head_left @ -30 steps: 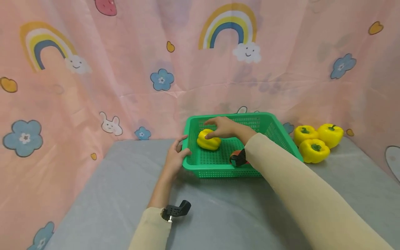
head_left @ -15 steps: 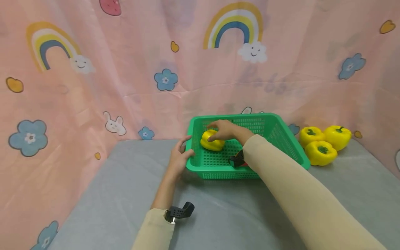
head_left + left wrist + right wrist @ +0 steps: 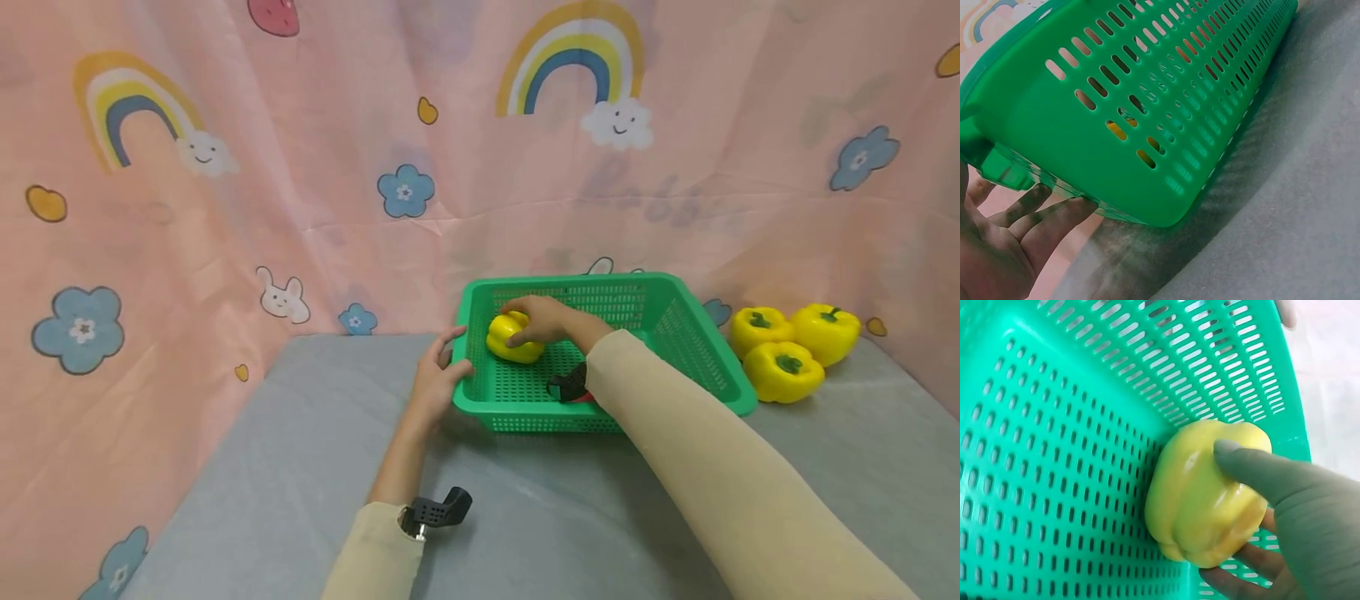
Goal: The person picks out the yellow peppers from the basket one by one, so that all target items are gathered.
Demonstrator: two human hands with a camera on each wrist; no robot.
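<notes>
A yellow bell pepper lies on its side in the left part of a green plastic basket. My right hand reaches in from above and holds it, thumb on the near face and fingers on the far side. The right wrist view shows the thumb pressed on the yellow bell pepper, with some fingers partly hidden behind it. My left hand grips the basket's left rim. In the left wrist view, the fingers of that hand touch the basket's outer side.
Several more yellow bell peppers stand clustered on the grey tabletop, right of the basket. A small red patch shows under my right wrist, mostly hidden. A pink patterned curtain hangs behind the table.
My right hand has lowered slightly and closed its fingers around the bell pepper. My left hand stays at the basket's rim. The whole head view has shifted a little.
</notes>
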